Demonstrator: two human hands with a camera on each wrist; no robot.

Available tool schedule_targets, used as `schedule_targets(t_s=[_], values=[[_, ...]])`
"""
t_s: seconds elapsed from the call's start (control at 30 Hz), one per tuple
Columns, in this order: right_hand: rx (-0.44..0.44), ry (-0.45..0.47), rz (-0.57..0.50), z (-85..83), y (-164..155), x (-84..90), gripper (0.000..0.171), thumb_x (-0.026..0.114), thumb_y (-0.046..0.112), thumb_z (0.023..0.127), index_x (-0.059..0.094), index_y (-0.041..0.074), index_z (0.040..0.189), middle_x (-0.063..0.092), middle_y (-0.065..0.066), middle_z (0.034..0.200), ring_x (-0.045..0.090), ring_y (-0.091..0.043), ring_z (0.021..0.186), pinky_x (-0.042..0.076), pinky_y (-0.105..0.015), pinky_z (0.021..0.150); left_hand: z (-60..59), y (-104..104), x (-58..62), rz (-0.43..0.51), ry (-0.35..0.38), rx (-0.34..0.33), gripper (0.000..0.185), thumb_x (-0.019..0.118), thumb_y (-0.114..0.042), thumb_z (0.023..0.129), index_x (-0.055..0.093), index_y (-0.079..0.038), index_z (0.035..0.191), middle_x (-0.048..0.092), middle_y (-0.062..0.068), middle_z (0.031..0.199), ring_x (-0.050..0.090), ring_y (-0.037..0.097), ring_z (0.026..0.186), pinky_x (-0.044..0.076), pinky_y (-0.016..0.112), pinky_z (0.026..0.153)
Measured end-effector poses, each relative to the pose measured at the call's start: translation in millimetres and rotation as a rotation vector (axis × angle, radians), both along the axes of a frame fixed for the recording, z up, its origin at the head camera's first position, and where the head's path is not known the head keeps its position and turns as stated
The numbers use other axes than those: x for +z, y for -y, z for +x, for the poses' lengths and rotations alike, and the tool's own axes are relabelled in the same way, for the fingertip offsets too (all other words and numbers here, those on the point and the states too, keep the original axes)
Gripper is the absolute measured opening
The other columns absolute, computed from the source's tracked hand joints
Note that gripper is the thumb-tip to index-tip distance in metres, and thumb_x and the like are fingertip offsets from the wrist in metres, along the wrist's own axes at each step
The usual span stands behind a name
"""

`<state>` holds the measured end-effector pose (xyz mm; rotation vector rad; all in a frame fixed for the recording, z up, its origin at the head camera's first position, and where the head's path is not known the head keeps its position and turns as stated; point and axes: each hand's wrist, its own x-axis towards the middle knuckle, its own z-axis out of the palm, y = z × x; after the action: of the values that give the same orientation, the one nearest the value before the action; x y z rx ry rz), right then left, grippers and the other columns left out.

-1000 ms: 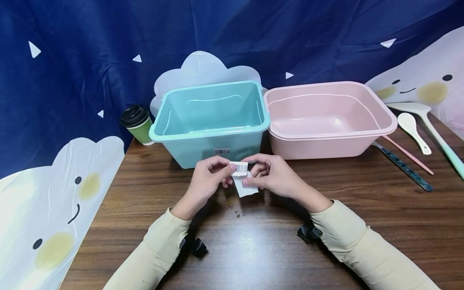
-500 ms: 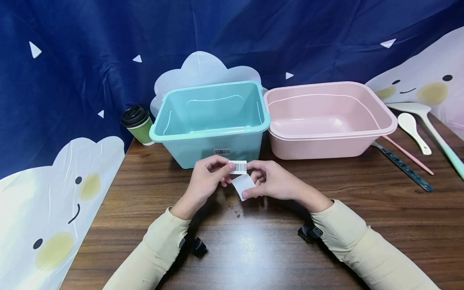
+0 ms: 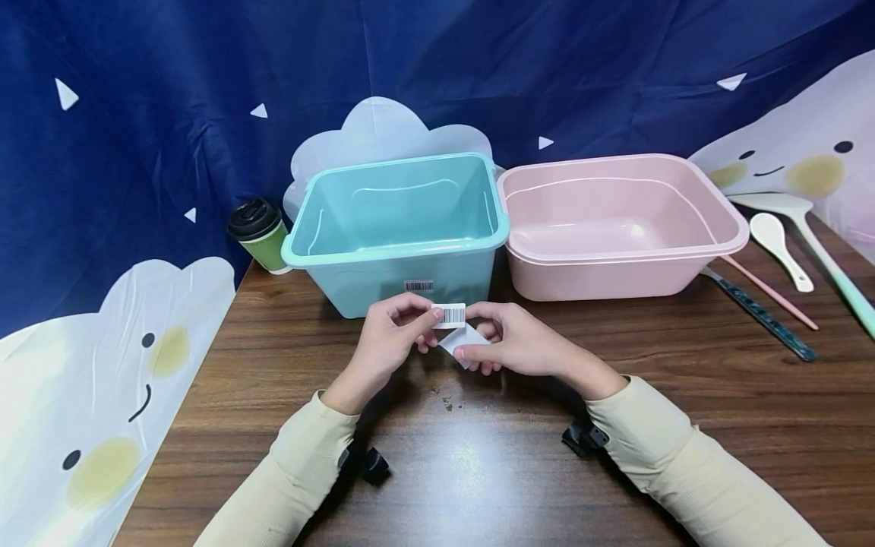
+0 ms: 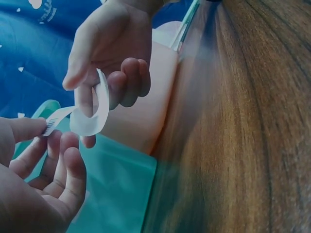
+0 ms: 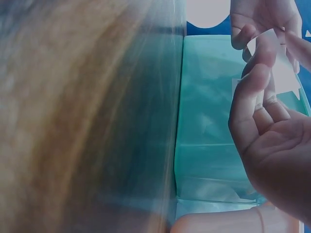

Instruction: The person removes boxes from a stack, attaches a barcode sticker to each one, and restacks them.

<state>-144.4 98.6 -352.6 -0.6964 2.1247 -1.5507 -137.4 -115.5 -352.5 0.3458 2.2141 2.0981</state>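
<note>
Two hands, head view: the left hand [image 3: 386,342] is pinching the barcode sticker [image 3: 449,314] by its left end between thumb and forefinger; the right hand [image 3: 514,338] is pinching the white backing paper [image 3: 462,340] below it, fingers curled round it.
Progress, head view: the sticker is looking largely lifted off the backing, the two pieces diverging under the sticker's right end; I judge the peel to be nearly done, with the last joined edge and any sticking-down remaining.
Location, head view: both pieces are hanging in the air above the bench [image 3: 492,456], just in front of the teal bin [image 3: 399,228], which is already carrying a small barcode label [image 3: 418,286] on its front wall.
Surroundings, head view: a pink tub [image 3: 618,224] is sitting just beside the bin on the right, a green cup [image 3: 261,234] on the left; spoons and a ruler are lying at far right.
Left wrist view: the backing paper [image 4: 92,109] is curling into an open arc in the right hand [image 4: 109,53], one end running to the sticker [image 4: 54,121] at the left fingers [image 4: 24,128]; they are appearing joined there.
Right wrist view: the right hand [image 5: 269,145] is filling the frame's right side, the backing [image 5: 274,46] showing as a translucent strip; the grip itself is too blurred to tell.
Appearance: the sticker is small, white, rectangular, printed with black bars; the backing is plain, glossy and springy.
</note>
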Motion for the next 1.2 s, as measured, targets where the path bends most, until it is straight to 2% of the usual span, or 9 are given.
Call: schedule_targets(t_s=[0.17, 0.33, 0.67, 1.0, 1.2], values=[[-0.024, 0.009, -0.006, -0.6, 0.7, 0.1, 0.048, 0.068, 0.005, 0.094, 0.049, -0.01, 0.135, 0.07, -0.006, 0.073, 0.064, -0.015, 0.058, 0.056, -0.032, 0.053, 1.1, -0.2, 1.2, 0.003, 0.008, -0.01, 0.014, 0.066, 0.002, 0.093, 0.066, 0.014, 0.101, 0.066, 0.006, 0.074, 0.061, 0.012, 0.057, 0.051, 0.021, 0.053], [-0.022, 0.04, -0.006, -0.4, 0.7, 0.8, 0.048, 0.066, 0.001, 0.093, 0.048, -0.009, 0.137, 0.069, -0.006, 0.073, 0.063, -0.014, 0.057, 0.053, -0.026, 0.052, 0.9, 0.1, 1.1, 0.005, 0.004, -0.001, 0.013, 0.066, 0.002, 0.093, 0.066, 0.013, 0.1, 0.065, 0.011, 0.074, 0.06, 0.013, 0.056, 0.051, 0.021, 0.052], [0.037, 0.022, 0.066, -1.4, -0.6, -2.5, 0.053, 0.067, 0.001, 0.091, 0.045, -0.012, 0.137, 0.067, -0.003, 0.067, 0.062, -0.014, 0.055, 0.052, -0.029, 0.051, -0.7, -0.4, 1.6, 0.015, -0.001, 0.011, 0.014, 0.066, 0.002, 0.093, 0.066, 0.015, 0.1, 0.064, -0.002, 0.068, 0.06, 0.012, 0.056, 0.051, 0.022, 0.052], [0.043, 0.05, 0.071, -1.3, -1.5, -1.7, 0.058, 0.069, 0.0, 0.089, 0.044, -0.008, 0.141, 0.066, -0.004, 0.066, 0.062, -0.016, 0.055, 0.057, -0.034, 0.054, -0.1, 0.1, 3.3, 0.028, -0.005, 0.031, 0.014, 0.066, 0.003, 0.093, 0.066, 0.015, 0.1, 0.065, -0.001, 0.068, 0.06, 0.012, 0.055, 0.05, 0.021, 0.052], [0.041, 0.054, 0.082, -0.8, -1.7, 0.0, 0.064, 0.07, 0.0, 0.088, 0.04, -0.008, 0.144, 0.066, -0.003, 0.066, 0.062, -0.016, 0.055, 0.055, -0.033, 0.053, -0.5, 0.1, 4.1, 0.05, -0.019, 0.058, 0.013, 0.066, 0.005, 0.092, 0.065, 0.017, 0.098, 0.064, -0.002, 0.065, 0.059, 0.012, 0.053, 0.05, 0.021, 0.051]])
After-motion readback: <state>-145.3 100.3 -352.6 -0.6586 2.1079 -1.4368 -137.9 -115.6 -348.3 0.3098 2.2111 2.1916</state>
